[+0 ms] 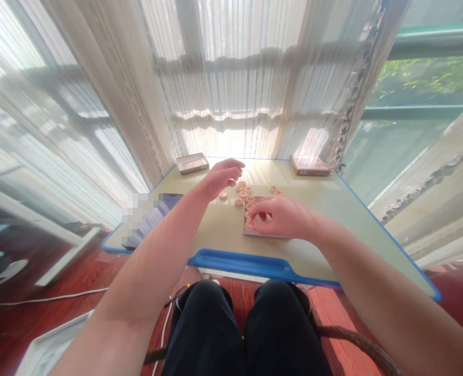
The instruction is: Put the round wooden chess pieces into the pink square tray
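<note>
Round cream Chinese chess pieces point(239, 201) with red markings lie scattered near the middle of the table. A shallow box point(268, 236) sits close to the front edge, with several pieces in a column along its left side. My right hand point(280, 215) is over this box and covers much of it. Its thumb and fingers are closed on a piece point(249, 223) at the box's near left corner. Above and left of the scattered pieces hovers my left hand point(225, 173), fingers apart and holding nothing visible. One piece point(223, 196) lies apart, below that hand.
A shallow open tray or lid point(192, 163) rests at the back left, and a flat box point(310, 165) at the back right. A dark-edged tablet or phone point(153, 219) lies at left. The table point(333, 230) has a blue rim and a blue front trough point(242, 262). Curtains hang behind.
</note>
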{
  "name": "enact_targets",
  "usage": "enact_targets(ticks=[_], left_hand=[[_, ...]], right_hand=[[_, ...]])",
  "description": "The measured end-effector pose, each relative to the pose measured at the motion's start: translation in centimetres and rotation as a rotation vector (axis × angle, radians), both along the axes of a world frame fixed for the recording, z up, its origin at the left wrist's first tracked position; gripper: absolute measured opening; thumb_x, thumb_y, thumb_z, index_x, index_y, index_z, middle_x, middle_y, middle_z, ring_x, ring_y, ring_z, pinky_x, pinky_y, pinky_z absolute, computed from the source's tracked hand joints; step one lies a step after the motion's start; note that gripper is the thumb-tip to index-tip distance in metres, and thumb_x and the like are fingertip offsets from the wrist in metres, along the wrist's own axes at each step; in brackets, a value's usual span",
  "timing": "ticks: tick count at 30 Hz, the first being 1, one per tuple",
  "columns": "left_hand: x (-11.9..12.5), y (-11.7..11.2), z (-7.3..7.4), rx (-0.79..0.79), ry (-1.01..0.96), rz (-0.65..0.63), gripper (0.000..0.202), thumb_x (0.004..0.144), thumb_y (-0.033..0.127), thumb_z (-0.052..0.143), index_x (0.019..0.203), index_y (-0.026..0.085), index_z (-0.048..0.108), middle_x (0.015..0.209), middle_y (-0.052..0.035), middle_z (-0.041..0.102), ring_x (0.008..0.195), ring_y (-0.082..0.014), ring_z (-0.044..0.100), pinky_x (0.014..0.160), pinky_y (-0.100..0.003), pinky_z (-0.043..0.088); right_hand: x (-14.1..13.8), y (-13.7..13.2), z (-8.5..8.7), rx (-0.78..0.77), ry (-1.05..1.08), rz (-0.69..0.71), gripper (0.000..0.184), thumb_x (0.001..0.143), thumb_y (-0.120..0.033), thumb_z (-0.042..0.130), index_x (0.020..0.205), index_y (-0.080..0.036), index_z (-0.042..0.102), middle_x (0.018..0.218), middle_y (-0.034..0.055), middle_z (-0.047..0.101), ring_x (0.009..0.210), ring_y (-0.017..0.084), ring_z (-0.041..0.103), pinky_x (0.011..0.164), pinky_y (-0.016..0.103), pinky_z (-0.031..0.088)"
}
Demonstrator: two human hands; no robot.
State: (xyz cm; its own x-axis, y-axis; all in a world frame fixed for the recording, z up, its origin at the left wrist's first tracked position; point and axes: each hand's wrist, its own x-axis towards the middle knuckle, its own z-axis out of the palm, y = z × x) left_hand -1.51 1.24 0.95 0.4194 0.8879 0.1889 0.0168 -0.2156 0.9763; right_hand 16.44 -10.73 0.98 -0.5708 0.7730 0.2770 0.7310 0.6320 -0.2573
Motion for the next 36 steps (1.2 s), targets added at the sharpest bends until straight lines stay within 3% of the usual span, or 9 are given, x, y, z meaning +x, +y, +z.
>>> enact_targets(ticks=[6, 9, 18, 27, 31, 36], left_hand=[[0.0, -0.9, 0.4, -0.015, 0.134, -0.066, 0.026, 0.062, 0.021, 0.061, 0.088, 0.019, 0.066, 0.08, -0.0015, 0.058, 0.066, -0.0097, 0.052, 0.061, -0.025, 0.042], [0.2, -1.1, 0.2, 0.024, 0.163, -0.035, 0.024, 0.064, 0.021, 0.062, 0.087, 0.017, 0.066, 0.076, -0.0009, 0.058, 0.062, -0.008, 0.048, 0.058, -0.024, 0.04], [0.1, -0.7, 0.6, 0.082, 0.075, 0.042, 0.015, 0.067, 0.018, 0.06, 0.082, 0.016, 0.064, 0.059, 0.0022, 0.047, 0.054, -0.0067, 0.041, 0.054, -0.022, 0.036], [0.4, -0.6, 0.2, 0.057, 0.124, 0.002, 0.016, 0.066, 0.02, 0.062, 0.081, 0.015, 0.065, 0.063, 0.0007, 0.052, 0.055, -0.0067, 0.044, 0.051, -0.021, 0.035], [0.6, -0.3, 0.2, 0.082, 0.044, 0.058, 0.012, 0.066, 0.019, 0.061, 0.076, 0.015, 0.064, 0.057, 0.0024, 0.047, 0.052, -0.0064, 0.041, 0.049, -0.021, 0.033], [0.3, 0.2, 0.6, 0.148, 0.052, 0.223, 0.01, 0.067, 0.019, 0.054, 0.075, 0.016, 0.06, 0.054, 0.0032, 0.045, 0.049, -0.0072, 0.039, 0.049, -0.022, 0.033]], right_hand=[[-0.6, -0.2, 0.2, -0.05, -0.03, 0.032, 0.016, 0.078, -0.035, 0.061, 0.078, -0.022, 0.071, 0.072, 0.0, 0.064, 0.062, 0.01, 0.051, 0.058, 0.023, 0.036], [-0.7, -0.3, 0.5, -0.084, -0.037, 0.032, 0.018, 0.079, -0.035, 0.06, 0.079, -0.021, 0.071, 0.073, 0.0005, 0.064, 0.064, 0.01, 0.051, 0.059, 0.023, 0.037], [-0.4, 0.0, 0.0, -0.141, 0.017, 0.055, 0.013, 0.078, -0.024, 0.058, 0.078, -0.023, 0.072, 0.077, -0.0014, 0.069, 0.067, 0.011, 0.058, 0.064, 0.022, 0.041], [-0.4, -0.2, 0.1, -0.152, 0.072, 0.155, 0.022, 0.076, -0.013, 0.055, 0.085, -0.023, 0.073, 0.092, -0.0002, 0.07, 0.083, 0.013, 0.062, 0.078, 0.023, 0.046], [-0.6, -0.2, 0.1, -0.158, 0.091, 0.158, 0.022, 0.075, -0.011, 0.054, 0.08, -0.022, 0.072, 0.09, 0.0007, 0.07, 0.083, 0.014, 0.062, 0.082, 0.025, 0.046], [-0.3, 0.0, 0.1, -0.132, 0.162, 0.103, 0.021, 0.076, -0.012, 0.053, 0.079, -0.021, 0.071, 0.09, 0.0015, 0.069, 0.08, 0.013, 0.062, 0.076, 0.025, 0.047]])
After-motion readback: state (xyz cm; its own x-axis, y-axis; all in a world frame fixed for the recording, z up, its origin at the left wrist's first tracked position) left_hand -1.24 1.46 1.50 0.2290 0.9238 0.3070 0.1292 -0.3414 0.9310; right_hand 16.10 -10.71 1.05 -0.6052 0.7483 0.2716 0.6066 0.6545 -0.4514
